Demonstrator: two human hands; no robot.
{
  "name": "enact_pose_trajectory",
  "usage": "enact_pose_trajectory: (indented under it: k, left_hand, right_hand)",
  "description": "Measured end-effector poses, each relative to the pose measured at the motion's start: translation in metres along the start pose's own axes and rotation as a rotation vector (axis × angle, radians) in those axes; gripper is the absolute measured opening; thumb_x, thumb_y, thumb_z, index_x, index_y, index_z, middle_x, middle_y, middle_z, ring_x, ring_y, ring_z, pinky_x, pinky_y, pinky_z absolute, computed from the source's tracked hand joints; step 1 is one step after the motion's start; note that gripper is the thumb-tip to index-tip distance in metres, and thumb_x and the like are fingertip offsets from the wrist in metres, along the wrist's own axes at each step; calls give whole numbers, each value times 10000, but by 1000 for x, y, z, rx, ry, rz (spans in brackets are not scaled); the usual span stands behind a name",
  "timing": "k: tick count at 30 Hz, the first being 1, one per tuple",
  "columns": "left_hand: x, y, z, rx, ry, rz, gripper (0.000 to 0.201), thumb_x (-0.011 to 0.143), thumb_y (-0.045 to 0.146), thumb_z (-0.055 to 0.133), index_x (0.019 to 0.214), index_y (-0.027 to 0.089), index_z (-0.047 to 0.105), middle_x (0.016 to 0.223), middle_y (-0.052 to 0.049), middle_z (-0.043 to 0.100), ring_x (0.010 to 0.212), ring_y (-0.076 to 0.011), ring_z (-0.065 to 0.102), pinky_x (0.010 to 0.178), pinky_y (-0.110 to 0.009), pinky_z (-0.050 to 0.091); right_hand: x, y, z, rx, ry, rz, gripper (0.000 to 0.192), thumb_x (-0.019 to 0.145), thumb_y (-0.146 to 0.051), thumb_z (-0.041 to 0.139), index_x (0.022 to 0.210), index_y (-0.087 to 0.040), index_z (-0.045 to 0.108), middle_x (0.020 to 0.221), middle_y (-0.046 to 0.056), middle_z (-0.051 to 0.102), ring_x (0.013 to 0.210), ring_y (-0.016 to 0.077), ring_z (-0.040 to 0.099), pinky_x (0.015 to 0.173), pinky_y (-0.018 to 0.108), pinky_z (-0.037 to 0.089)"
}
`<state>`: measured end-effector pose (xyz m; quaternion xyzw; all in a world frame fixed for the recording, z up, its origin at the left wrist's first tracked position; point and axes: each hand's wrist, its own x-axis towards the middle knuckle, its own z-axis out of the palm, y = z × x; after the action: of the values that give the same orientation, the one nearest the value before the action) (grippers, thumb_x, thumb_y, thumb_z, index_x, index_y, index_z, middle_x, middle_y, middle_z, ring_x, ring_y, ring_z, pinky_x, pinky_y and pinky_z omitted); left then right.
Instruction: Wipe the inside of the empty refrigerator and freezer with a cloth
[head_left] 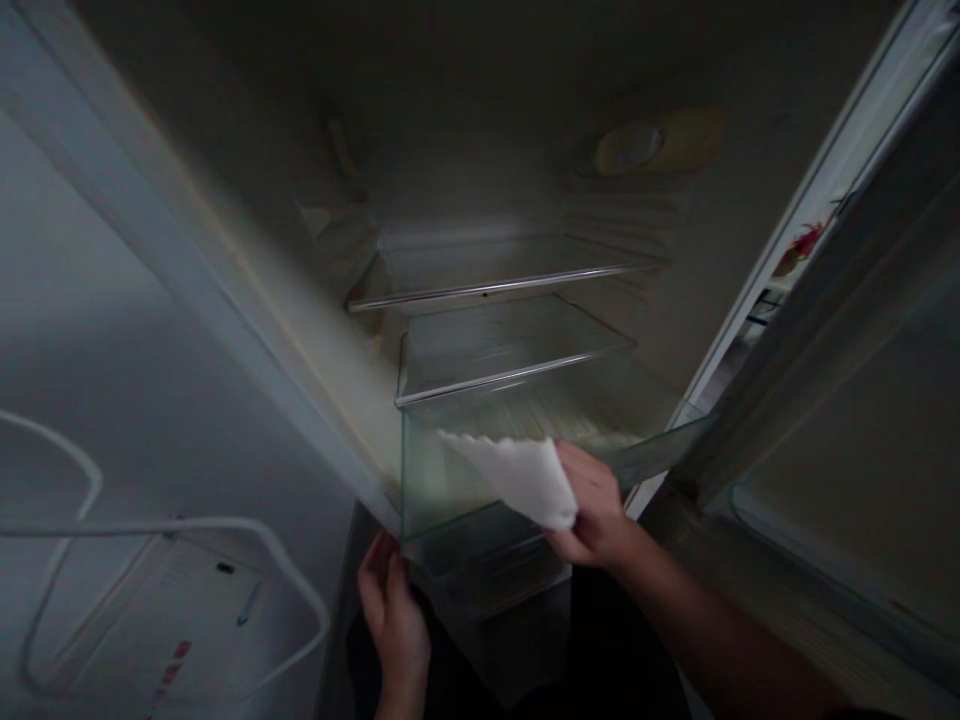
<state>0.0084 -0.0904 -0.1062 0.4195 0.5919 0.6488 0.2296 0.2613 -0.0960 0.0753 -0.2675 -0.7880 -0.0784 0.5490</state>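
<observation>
I see the right hand closed around a white paper towel, pressing it on the front wall of the clear drawer at the bottom of the open fridge. The left hand grips the drawer's lower left corner. Above it sit two glass shelves.

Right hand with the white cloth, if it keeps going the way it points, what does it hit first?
Probably the front wall of the clear drawer: the right hand presses the cloth toward it. Depth is unclear.
</observation>
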Motion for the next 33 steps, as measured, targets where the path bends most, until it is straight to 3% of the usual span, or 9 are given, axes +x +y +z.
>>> enact_pose_trajectory:
  k: [1, 4, 7, 9, 11, 13, 19, 27, 33]
  left_hand:
    - [-13, 3, -7, 36, 22, 50, 494, 969, 407, 504, 1443, 270, 471, 1470, -116, 567, 1339, -271, 563, 1092, -467, 500]
    - [-46, 9, -24, 185, -19, 459, 696, 942, 238, 534, 1577, 331, 265, 1664, -78, 314, 1503, -282, 365, 1170, -538, 438]
    - [-63, 13, -25, 399, -250, 976, 873, 849, 137, 636, 1591, 378, 244, 1697, -7, 226, 1543, -290, 272, 1152, -526, 468]
    - [-66, 14, -14, 520, -417, 1097, 915, 825, 151, 680, 1603, 346, 240, 1695, -38, 227, 1539, -339, 265, 1104, -525, 511]
    - [-67, 13, 3, 623, -477, 1086, 917, 841, 201, 686, 1619, 309, 213, 1689, -84, 232, 1535, -390, 246, 1095, -561, 502]
    - [-68, 11, 20, 714, -441, 1061, 915, 865, 242, 672, 1631, 294, 174, 1687, -101, 230, 1545, -419, 177, 1136, -613, 436]
    - [-63, 18, 56, 857, -357, 963, 875, 922, 330, 613, 1635, 260, 111, 1688, -113, 224, 1563, -425, 44, 1182, -656, 335]
    - [-13, 62, 92, 890, -459, 838, 874, 957, 512, 531, 1629, 119, 134, 1681, -173, 224, 1567, -409, 79, 1150, -604, 382]
    - [25, 71, 116, 913, -480, 811, 808, 969, 591, 457, 1580, 83, 313, 1663, -193, 267, 1565, -411, 92, 1133, -597, 397]
  right_hand:
    - [-29, 3, -5, -88, 133, -9, 99, 849, -219, 474, 751, -228, 483, 688, 31, 508, 665, 185, 527, 639, 331, 458]
    - [-106, 17, -19, -276, 52, 91, 102, 829, -216, 507, 903, -242, 573, 950, 108, 609, 896, 271, 630, 718, 416, 540]
    - [-159, 32, -26, -406, -36, 242, 284, 818, -165, 540, 1091, -222, 592, 1153, 153, 565, 1036, 290, 601, 807, 443, 563]
    - [-181, 39, -24, -464, 26, 335, 390, 828, -153, 562, 1213, -212, 558, 1218, 173, 516, 1080, 301, 580, 839, 457, 567]
    - [-193, 42, -17, -497, 88, 415, 486, 848, -173, 573, 1328, -203, 497, 1272, 194, 474, 1118, 317, 568, 860, 478, 569]
    - [-196, 43, -10, -526, 94, 434, 524, 859, -176, 563, 1374, -188, 463, 1320, 213, 448, 1167, 338, 547, 888, 510, 559]
    - [-180, 58, 1, -602, -34, 370, 367, 803, -111, 530, 1156, -156, 617, 1484, 213, 376, 1361, 399, 415, 1017, 619, 477]
    - [-132, 103, 7, -355, -135, 553, 562, 889, -147, 448, 1443, -120, 539, 1529, 186, 458, 1459, 289, 398, 1197, 537, 380]
    - [-112, 146, 17, -96, -262, 673, 498, 956, -233, 423, 1411, -122, 592, 1551, 148, 471, 1477, 238, 407, 1242, 453, 327]
